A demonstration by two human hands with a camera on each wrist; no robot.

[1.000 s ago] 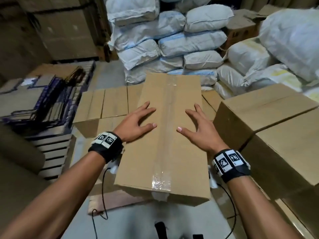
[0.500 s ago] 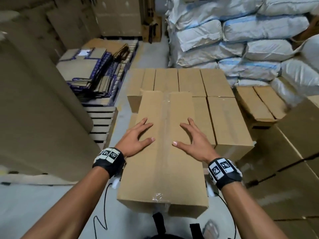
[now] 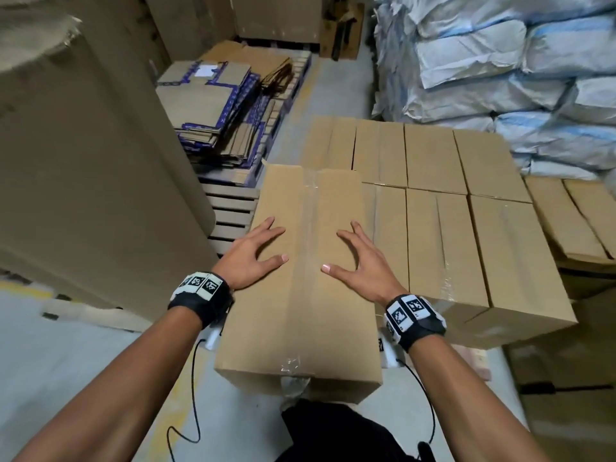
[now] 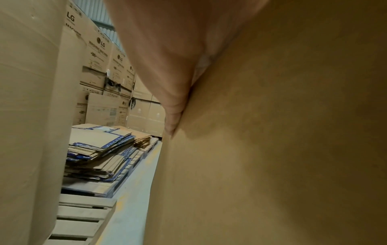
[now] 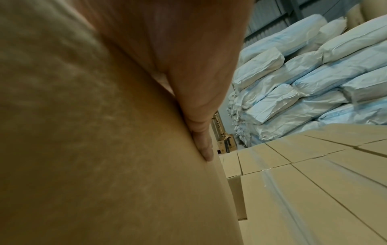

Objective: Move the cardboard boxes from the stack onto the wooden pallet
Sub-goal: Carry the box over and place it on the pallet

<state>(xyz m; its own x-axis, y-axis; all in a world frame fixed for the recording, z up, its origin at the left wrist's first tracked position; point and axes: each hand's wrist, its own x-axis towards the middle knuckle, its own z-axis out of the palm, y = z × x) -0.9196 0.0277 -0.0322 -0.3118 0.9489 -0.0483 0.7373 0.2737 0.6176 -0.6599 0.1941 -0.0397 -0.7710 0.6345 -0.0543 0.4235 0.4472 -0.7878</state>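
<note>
Cardboard cartons [image 4: 98, 54] read "LG", "WASHING MACHINE"; carried box [image 3: 300, 278] unprinted

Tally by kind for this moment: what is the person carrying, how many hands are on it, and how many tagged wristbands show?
Cardboard box being carried: 1
Hands on it, left hand and right hand: 2
Tagged wristbands, left wristband and right wristband: 2
Total: 5
</note>
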